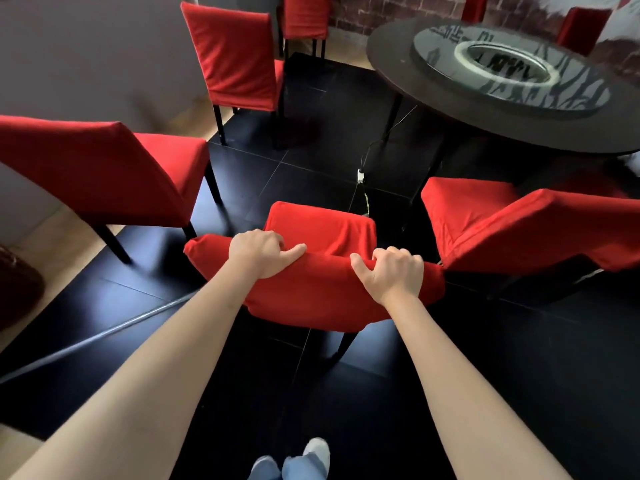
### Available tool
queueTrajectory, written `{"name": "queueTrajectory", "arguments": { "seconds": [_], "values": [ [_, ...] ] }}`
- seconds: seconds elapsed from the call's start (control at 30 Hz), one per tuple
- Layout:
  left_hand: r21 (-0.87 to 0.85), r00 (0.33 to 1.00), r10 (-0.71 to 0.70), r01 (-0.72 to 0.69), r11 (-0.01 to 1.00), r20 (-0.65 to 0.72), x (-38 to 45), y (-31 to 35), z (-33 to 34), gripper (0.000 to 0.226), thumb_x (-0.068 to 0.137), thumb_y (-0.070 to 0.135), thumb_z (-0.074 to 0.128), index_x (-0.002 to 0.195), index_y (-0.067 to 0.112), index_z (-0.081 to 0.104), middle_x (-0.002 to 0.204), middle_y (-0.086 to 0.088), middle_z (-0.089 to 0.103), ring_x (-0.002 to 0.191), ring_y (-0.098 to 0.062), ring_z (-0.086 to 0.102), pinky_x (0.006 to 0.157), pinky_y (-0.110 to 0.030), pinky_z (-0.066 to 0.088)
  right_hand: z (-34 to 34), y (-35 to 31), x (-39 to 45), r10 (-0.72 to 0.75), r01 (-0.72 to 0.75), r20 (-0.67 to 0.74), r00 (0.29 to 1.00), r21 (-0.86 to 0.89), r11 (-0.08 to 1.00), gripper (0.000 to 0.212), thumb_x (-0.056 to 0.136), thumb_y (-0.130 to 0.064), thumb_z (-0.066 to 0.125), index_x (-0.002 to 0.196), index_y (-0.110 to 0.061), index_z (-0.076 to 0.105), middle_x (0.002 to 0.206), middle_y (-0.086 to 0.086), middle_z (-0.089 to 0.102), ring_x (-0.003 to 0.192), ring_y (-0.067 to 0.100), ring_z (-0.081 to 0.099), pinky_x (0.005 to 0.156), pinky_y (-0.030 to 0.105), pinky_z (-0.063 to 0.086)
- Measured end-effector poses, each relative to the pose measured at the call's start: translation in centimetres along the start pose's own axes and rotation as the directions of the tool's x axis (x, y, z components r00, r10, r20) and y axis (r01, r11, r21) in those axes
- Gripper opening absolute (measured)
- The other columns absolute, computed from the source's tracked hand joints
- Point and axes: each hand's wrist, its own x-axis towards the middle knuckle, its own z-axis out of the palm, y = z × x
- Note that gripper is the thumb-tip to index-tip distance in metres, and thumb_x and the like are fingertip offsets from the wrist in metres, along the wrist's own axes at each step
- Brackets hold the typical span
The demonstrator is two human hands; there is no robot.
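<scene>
Firmly, my left hand [258, 252] and right hand [393, 271] curl over the red chair [322, 299] backrest; I should push evenly, sliding it straight toward the counter [389, 69] edge.

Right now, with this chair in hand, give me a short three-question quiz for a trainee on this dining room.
1. True or false: the left hand and the right hand both grip the backrest top of the red fabric-covered chair.
2. From that chair, the round dark table with a glass turntable stands: A ahead-right, B ahead-left, C behind the person.
3. Fill in: the glossy floor tiles are ____.
Key: 1 true; 2 A; 3 black.
</scene>
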Motion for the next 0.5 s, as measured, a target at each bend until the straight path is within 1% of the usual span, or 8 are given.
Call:
{"name": "queueTrajectory", "arguments": {
  "seconds": [0.13, 0.27, 0.33, 0.4, 0.43, 0.5],
  "values": [
    [0.021, 1.0, -0.007, 0.007, 1.0, 0.016, -0.33, -0.22, -0.12, 0.07, 0.082, 0.081, 0.024, 0.099, 0.03, 0.07, 0.099, -0.001, 0.069, 0.1, -0.024, 0.062, 0.07, -0.031, 0.038, 0.04, -0.12, -0.2, -0.021, 0.02, 0.026, 0.999, 0.013, 1.0, 0.082, 0.084, -0.071, 0.014, 0.092, -0.013, 0.071, 0.085, 0.005, 0.067, 0.082, 0.026, 0.06, 0.075, 0.037, 0.037],
    [0.022, 0.999, -0.034, 0.034, 0.999, -0.012, -0.73, -0.51, 0.07, 0.069, 0.081, 0.081, 0.025, 0.09, 0.029, 0.07, 0.093, 0.001, 0.068, 0.098, -0.024, 0.062, 0.068, -0.031, 0.036, 0.08, -0.39, -0.51, -0.046, 0.046, 0.005, 0.999, 0.036, 0.998, 0.084, 0.082, -0.07, 0.01, 0.087, -0.012, 0.07, 0.083, 0.005, 0.067, 0.081, 0.026, 0.059, 0.075, 0.038, 0.038],
    [0.011, 0.998, -0.057, 0.057, 0.998, -0.04, -0.69, -0.42, 0.03, 0.065, 0.081, 0.081, 0.026, 0.077, 0.03, 0.065, 0.078, 0.005, 0.062, 0.091, -0.023, 0.061, 0.067, -0.031, 0.034, 0.16, -0.28, -0.46, -0.052, 0.053, -0.008, 0.999, 0.046, 0.998, 0.087, 0.08, -0.07, 0.006, 0.085, -0.012, 0.07, 0.083, 0.005, 0.067, 0.081, 0.027, 0.06, 0.075, 0.038, 0.038],
    [0.001, 0.997, -0.078, 0.078, 0.997, -0.024, -0.62, -0.31, -0.18, 0.062, 0.081, 0.082, 0.025, 0.064, 0.03, 0.056, 0.063, 0.01, 0.047, 0.08, -0.021, 0.055, 0.065, -0.031, 0.033, 0.13, -0.31, -0.43, -0.056, 0.056, -0.008, 0.998, 0.059, 0.997, 0.088, 0.08, -0.07, 0.004, 0.083, -0.011, 0.07, 0.083, 0.006, 0.068, 0.08, 0.027, 0.06, 0.076, 0.039, 0.039],
    [-0.003, 0.996, -0.089, 0.089, 0.996, -0.003, -0.68, -0.28, -0.24, 0.063, 0.081, 0.082, 0.024, 0.062, 0.03, 0.055, 0.062, 0.01, 0.046, 0.077, -0.02, 0.052, 0.064, -0.031, 0.033, 0.14, -0.3, -0.51, -0.062, 0.062, -0.008, 0.998, 0.067, 0.996, 0.087, 0.08, -0.07, 0.005, 0.082, -0.011, 0.069, 0.082, 0.006, 0.068, 0.08, 0.027, 0.06, 0.076, 0.039, 0.04],
    [0.01, 0.994, -0.11, 0.11, 0.994, 0.025, -0.9, -0.24, -0.15, 0.068, 0.081, 0.082, 0.023, 0.069, 0.029, 0.063, 0.064, 0.008, 0.049, 0.074, -0.018, 0.049, 0.063, -0.031, 0.033, 0.33, -0.2, -0.74, -0.082, 0.083, -0.017, 0.996, 0.069, 0.994, 0.084, 0.083, -0.069, 0.009, 0.08, -0.011, 0.069, 0.081, 0.006, 0.068, 0.079, 0.027, 0.06, 0.075, 0.039, 0.039]
  ]
}}
